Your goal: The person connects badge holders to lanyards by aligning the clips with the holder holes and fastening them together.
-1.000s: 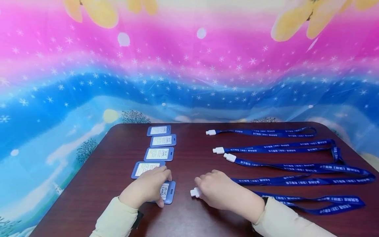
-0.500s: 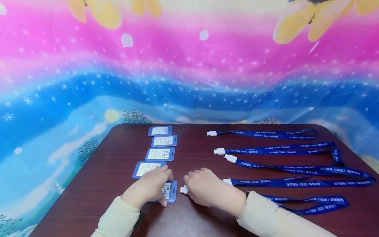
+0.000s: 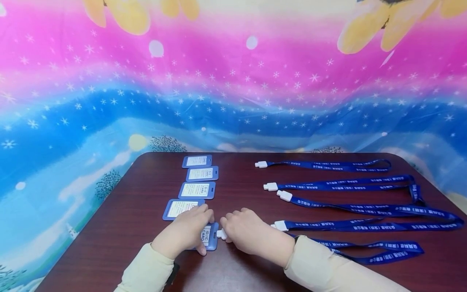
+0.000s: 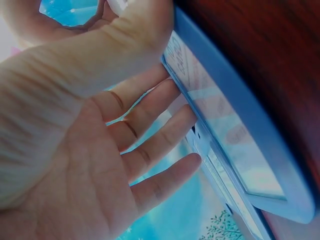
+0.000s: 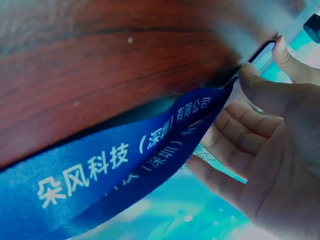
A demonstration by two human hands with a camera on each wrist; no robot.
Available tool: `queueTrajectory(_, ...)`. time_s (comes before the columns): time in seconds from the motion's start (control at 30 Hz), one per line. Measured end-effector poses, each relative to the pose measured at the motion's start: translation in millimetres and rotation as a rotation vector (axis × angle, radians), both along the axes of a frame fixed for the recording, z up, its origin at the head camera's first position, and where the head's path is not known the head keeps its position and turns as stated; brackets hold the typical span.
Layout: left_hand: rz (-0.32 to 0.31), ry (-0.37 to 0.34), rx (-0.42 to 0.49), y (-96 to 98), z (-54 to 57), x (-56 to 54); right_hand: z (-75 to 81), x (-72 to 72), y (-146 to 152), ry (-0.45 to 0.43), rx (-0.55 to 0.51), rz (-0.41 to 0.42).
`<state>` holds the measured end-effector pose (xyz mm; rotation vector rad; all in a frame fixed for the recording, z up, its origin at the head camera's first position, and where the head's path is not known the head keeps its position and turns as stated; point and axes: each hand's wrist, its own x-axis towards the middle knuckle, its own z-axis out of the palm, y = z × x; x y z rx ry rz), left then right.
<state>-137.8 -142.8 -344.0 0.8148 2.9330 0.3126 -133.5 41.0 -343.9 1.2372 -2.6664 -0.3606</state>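
Observation:
My left hand (image 3: 182, 230) grips a blue ID card holder (image 3: 213, 240) lying flat on the table, thumb at its near edge and fingers at its far edge. In the left wrist view the other fingers (image 4: 165, 185) are spread beside the holder. With thumb and fingertips my right hand (image 3: 246, 233) pinches the white clip (image 3: 221, 234) of a blue lanyard. The clip's tip is right at the holder's slotted end; whether they touch I cannot tell. Behind the hand trails the doubled lanyard strap (image 5: 125, 165), printed with white characters.
Several more card holders (image 3: 197, 190) form a column on the left of the brown table (image 3: 237, 178). Other blue lanyards (image 3: 346, 185) with white clips (image 3: 280, 226) lie in rows on the right. A patterned cloth (image 3: 233, 101) hangs behind the table.
My right hand has moved left, bringing the lanyard clip up to the card holder and drawing its strap along. My left hand keeps its hold in nearly the same place.

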Motion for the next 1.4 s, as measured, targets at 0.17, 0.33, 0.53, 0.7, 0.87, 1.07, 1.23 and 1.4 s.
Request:
queueTrajectory(0.17,0.002,-0.011,0.012,2.3,0.6,0.3,-2.4,0.7,-1.5,0.027,0.016,0.014)
queueTrajectory(0.33,0.009,-0.026,0.036,2.8,1.4,0.4,-4.8,0.6,-4.6,0.073,0.048,0.024)
queueTrajectory(0.53,0.005,-0.029,0.039,3.4,-0.3,-1.1,-5.5,0.0,-8.5,0.166,0.092,0.057)
queueTrajectory(0.7,0.005,-0.037,0.060,3.3,0.0,-2.4,-8.6,-0.3,-10.0,0.243,0.108,0.066)
queueTrajectory(0.87,0.007,-0.029,0.098,-0.2,-3.5,0.4,-10.0,1.9,-10.9,0.251,0.125,0.065)
queueTrajectory(1.07,0.021,-0.036,0.139,-6.1,-9.9,5.4,-12.6,3.6,-13.2,0.283,0.139,0.091)
queueTrajectory(1.23,0.017,-0.026,0.130,-7.1,-8.9,4.5,-12.4,2.8,-15.8,0.295,0.168,0.094)
queueTrajectory(1.4,0.015,-0.011,0.106,-7.6,-5.6,2.2,-10.7,1.2,-17.5,0.299,0.174,0.094)
